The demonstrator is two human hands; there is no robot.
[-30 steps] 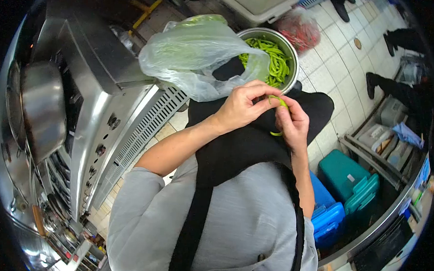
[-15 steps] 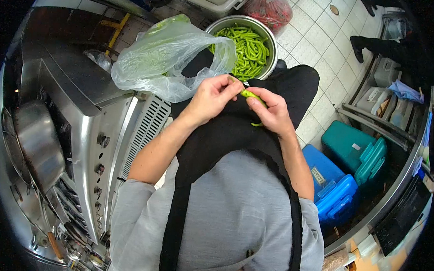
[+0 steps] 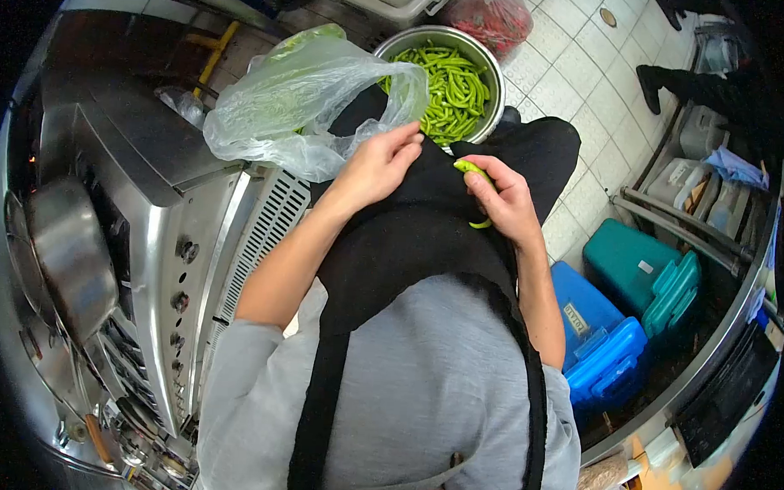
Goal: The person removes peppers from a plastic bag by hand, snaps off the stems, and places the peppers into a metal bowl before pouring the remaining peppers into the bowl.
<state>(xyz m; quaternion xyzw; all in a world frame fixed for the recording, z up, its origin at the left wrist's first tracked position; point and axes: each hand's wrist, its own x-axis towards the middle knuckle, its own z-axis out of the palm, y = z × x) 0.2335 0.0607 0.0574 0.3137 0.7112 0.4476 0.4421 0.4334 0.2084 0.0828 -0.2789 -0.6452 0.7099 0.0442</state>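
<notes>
One green pepper (image 3: 474,172) is grasped by the right hand (image 3: 506,201); the left hand (image 3: 379,168) is curled, its hold unclear. One bowl (image 3: 496,97) is overlapped at its left edge by one bag (image 3: 280,111).

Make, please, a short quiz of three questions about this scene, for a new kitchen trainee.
1. Multiple choice: what does the right hand hold?
a) a knife
b) a green pepper
c) a spoon
2. True or false: the round metal bowl holds many green peppers.
3. Fill in the colour: the storage box beside the blue box is ____.

Key: 1. b; 2. true; 3. green
</notes>
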